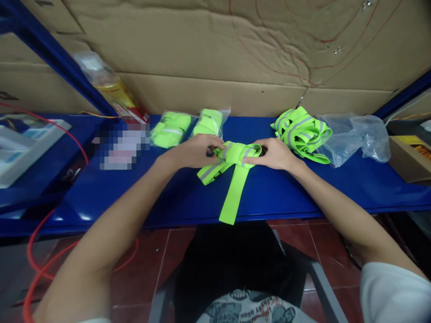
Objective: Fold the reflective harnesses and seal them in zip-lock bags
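A neon yellow-green reflective strap (235, 154) with grey stripes is folded into a bundle above the blue shelf (269, 193). My left hand (198, 150) grips the bundle's left end, fingers partly hidden behind it. At the right end, my right hand (274, 154) pinches it with the thumb in front. One loose tail of the strap hangs down toward the shelf's front edge, and a shorter striped end sticks out to the lower left. Just behind my left hand are two clear bags (171, 130) of similar folded straps. A loose heap of straps (301, 132) lies beyond my right hand.
A clear plastic bag (357, 139) lies right of the heap, near a cardboard box (412, 157). At the back left leans a bottle (111, 85) with a yellow label. A red hose (32, 255) loops at lower left. Cardboard (202, 54) walls the back.
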Tool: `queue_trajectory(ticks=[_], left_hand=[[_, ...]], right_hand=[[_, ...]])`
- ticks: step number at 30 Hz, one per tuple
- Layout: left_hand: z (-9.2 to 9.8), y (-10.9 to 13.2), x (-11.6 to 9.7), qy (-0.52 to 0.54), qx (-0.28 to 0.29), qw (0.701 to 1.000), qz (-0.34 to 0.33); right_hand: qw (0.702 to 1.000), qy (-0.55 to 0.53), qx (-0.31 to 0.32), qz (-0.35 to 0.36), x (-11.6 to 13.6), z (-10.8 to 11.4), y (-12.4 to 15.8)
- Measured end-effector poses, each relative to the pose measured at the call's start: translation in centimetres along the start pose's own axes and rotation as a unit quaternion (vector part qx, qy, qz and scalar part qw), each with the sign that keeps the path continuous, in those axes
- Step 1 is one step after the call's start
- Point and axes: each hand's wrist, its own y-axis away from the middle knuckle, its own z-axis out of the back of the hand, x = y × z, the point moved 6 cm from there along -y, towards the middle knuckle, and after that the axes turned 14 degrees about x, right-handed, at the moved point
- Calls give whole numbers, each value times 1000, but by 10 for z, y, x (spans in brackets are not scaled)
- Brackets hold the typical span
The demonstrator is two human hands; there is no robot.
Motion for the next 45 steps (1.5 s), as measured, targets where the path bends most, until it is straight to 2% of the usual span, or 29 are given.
queue_trajectory(ticks=[2, 4, 6, 8, 12, 16, 18, 23, 28, 31, 35, 37, 41, 45], left_hand=[[2, 0, 0, 22, -11, 1000, -7], [3, 0, 5, 66, -48, 997, 7], [1, -1, 15, 117, -84, 989, 46], [-5, -2, 24, 166, -102, 977, 87], [-16, -5, 33, 251, -100, 950, 155], [-22, -5, 32, 285, -74, 929, 223], [-24, -4, 29, 321, -68, 919, 218], [-24, -5, 18, 384, -51, 908, 158], [-24, -5, 13, 451, -46, 876, 166], [-21, -4, 11, 431, -69, 883, 172], [-15, -4, 6, 329, -68, 928, 159], [-13, -5, 3, 288, -66, 946, 137], [-15, -6, 3, 278, -63, 953, 105], [-24, -7, 7, 269, -63, 958, 81]], right_hand=[[1000, -17, 5, 9, 6, -3, 0], [999, -29, -14, 41, 11, -4, 1], [996, -29, -41, 79, 15, -2, 1], [994, -25, -42, 96, 14, -1, 1], [997, -33, -22, 73, 8, 3, 4], [994, -36, -35, 97, 12, 5, 6], [991, -37, -51, 115, 15, 3, 6], [984, -7, -95, 148, 18, -2, 6], [987, 32, -85, 135, 15, -6, 5], [984, 30, -63, 164, 20, -1, 7], [975, -44, 5, 218, 22, 8, 9], [972, -107, 40, 204, 15, 10, 7], [964, -195, 91, 156, -2, 2, 1], [961, -226, 99, 129, -8, -7, -2]])
